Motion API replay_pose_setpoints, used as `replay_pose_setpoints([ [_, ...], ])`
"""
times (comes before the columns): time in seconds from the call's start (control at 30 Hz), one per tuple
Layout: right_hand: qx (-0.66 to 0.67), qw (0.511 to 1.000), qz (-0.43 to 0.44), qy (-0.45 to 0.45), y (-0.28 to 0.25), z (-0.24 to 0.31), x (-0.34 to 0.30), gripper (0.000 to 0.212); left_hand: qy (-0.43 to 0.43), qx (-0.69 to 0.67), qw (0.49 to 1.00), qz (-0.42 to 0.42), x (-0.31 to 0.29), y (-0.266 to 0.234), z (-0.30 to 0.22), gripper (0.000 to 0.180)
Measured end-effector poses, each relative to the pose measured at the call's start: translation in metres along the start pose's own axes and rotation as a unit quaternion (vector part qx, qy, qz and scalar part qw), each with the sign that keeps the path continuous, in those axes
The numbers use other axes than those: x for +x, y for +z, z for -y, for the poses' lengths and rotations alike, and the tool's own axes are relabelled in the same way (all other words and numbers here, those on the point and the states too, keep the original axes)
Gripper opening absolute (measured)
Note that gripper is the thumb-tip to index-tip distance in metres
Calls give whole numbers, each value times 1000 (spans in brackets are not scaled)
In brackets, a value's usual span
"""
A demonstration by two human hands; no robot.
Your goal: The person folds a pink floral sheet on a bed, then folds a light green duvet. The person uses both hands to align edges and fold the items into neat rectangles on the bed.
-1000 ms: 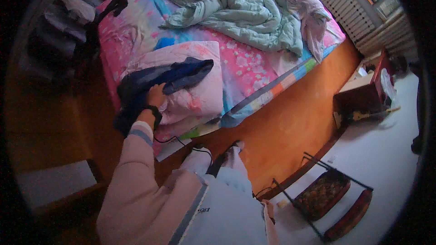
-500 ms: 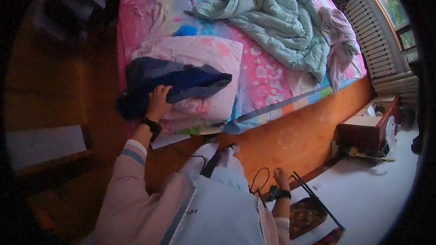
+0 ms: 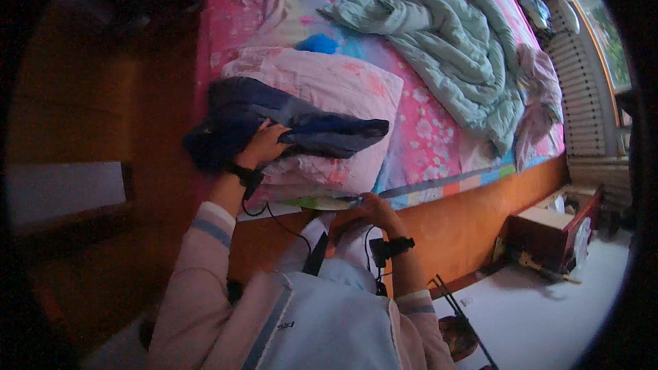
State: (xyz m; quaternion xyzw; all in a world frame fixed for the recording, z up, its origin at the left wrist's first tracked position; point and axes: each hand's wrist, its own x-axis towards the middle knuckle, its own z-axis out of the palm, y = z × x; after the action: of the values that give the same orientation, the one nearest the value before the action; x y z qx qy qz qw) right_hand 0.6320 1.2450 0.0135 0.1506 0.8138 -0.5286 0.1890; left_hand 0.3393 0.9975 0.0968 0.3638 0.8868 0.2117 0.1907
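Left hand [image 3: 265, 145]: on dark garment [image 3: 301, 115]; finger grip unclear.
Right hand [image 3: 378, 212]: by bed edge [image 3: 445, 186]; finger closure unclear.
Pink pillow [image 3: 356, 85]: under garment.

Left hand [image 3: 264, 145] on dark garment [image 3: 336, 136] atop pale-pink bedding [image 3: 329, 72], right hand [image 3: 375, 212] near bed [image 3: 426, 127]

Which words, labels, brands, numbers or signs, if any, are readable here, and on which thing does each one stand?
Light blue front of the wearer's top: small dark lettering, too small and blurred to read surely.
Dark blue garment, pale pink bedding, green quilt: no lettering that I can make out.
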Motion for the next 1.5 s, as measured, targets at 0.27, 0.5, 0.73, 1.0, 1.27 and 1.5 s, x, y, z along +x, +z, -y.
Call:
replay_pose_setpoints([
  [0.27,183,969,46,-157,-2,88,-2,86,-136,-389,903,-121,-91,-29,-150,30],
  [0.5,428,890,138,77,-107,-3,-42,70,87,-472,877,-8,-25,1,-298,59],
  [0.73,150,975,-127,106,-344,-71,-76,65,173,-432,882,-67,-7,24,-316,69],
  [1.0,-131,925,-356,-5,-540,4,-19,60,-134,-460,874,-82,-68,100,-179,62],
  [1.27,133,958,-169,188,-294,-60,121,69,-103,-42,984,-138,-50,65,-136,77],
  [1.5,449,820,31,354,-26,-52,97,82,21,28,995,-89,1,63,-128,90],
])
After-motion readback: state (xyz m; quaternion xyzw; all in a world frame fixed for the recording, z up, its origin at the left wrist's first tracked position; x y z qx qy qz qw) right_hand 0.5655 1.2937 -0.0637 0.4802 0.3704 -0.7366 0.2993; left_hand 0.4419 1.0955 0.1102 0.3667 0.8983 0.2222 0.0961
